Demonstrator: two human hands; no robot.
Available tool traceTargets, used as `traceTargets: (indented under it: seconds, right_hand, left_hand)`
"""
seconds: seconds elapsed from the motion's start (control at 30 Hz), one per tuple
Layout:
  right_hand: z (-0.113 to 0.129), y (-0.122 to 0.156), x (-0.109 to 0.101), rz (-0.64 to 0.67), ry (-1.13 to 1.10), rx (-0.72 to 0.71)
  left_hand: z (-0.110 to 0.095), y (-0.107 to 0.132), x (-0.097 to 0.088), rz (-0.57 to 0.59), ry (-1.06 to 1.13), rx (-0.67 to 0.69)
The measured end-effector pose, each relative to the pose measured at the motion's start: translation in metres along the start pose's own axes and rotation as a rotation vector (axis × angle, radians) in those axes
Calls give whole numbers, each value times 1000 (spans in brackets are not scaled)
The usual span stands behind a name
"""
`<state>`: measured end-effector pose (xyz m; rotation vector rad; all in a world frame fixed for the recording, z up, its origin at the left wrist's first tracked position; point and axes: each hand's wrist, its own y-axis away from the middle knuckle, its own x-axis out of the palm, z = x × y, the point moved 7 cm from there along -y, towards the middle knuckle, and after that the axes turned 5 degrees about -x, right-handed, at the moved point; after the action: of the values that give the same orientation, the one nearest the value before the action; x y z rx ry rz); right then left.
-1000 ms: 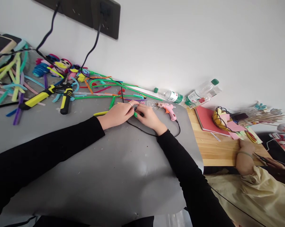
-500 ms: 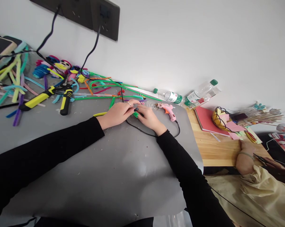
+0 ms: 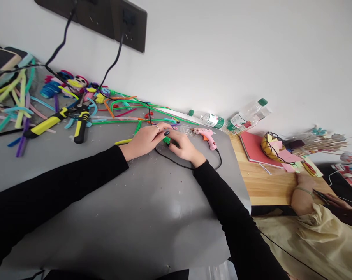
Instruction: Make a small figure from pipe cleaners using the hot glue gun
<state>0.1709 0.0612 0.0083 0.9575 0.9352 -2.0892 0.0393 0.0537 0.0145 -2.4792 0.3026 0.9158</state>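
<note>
Over the grey table (image 3: 135, 217) my left hand (image 3: 145, 139) and my right hand (image 3: 184, 146) meet at the fingertips. Between them shows a bit of green pipe cleaner (image 3: 167, 140), closed in by the fingers of both hands; most of it is hidden. A yellow pipe cleaner (image 3: 122, 142) lies beside my left hand, and a green one (image 3: 138, 126) rests just behind it. Close to the right of my right hand is a pink hot glue gun (image 3: 208, 138) with its black cord (image 3: 176, 160) running beneath my hands.
Yellow-and-black pliers (image 3: 81, 123) lie among loose pipe cleaners (image 3: 21, 101) at the left. Small fuzzy figures (image 3: 72, 81) sit behind them. Plastic bottles (image 3: 213, 119) lean by the wall. On the wooden table (image 3: 269, 190) are a red notebook (image 3: 256, 149), a basket (image 3: 271, 146) and a person's arm (image 3: 303, 196).
My right hand's fingers have curled in a little more around the green pipe cleaner. My left hand stays nearly where it was.
</note>
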Motion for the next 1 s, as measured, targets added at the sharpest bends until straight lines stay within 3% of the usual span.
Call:
traceTargets:
  seconds: [0.47, 1.0]
  right_hand:
    - [4, -1, 0, -55, 50, 57]
    - [-2, 0, -2, -76, -122, 113]
  left_hand:
    - [7, -1, -5, -44, -4, -78]
    - [3, 2, -3, -72, -1, -17]
